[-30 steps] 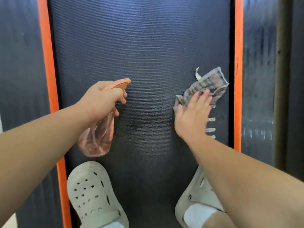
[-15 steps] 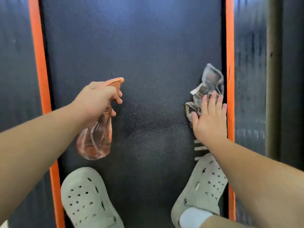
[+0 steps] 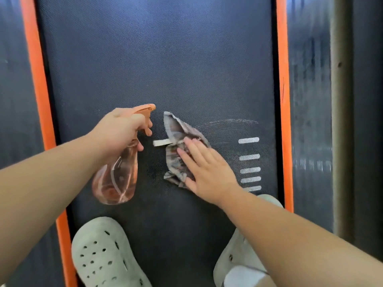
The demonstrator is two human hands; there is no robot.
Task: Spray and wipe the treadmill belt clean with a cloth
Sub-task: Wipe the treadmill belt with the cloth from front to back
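Note:
The dark textured treadmill belt point(image 3: 157, 59) runs up the middle of the view. My left hand point(image 3: 122, 129) grips a clear pinkish spray bottle point(image 3: 117, 179) with an orange nozzle, held just above the belt at centre left. A crumpled grey patterned cloth point(image 3: 176, 131) with a white tag lies on the belt right beside the bottle. My right hand point(image 3: 205, 170) presses flat on the cloth with straight fingers. A faint wet streak point(image 3: 228, 122) arcs to the right of the cloth.
Orange strips point(image 3: 283, 100) edge the belt on both sides, with dark side rails point(image 3: 308, 79) beyond them. Several white stripes point(image 3: 248, 156) mark the belt near the right edge. My two pale perforated clogs point(image 3: 103, 257) stand on the belt at the bottom.
My right hand has slid the cloth from the belt's right edge leftward to the middle, leaving a wet streak. The left hand with the bottle has barely moved.

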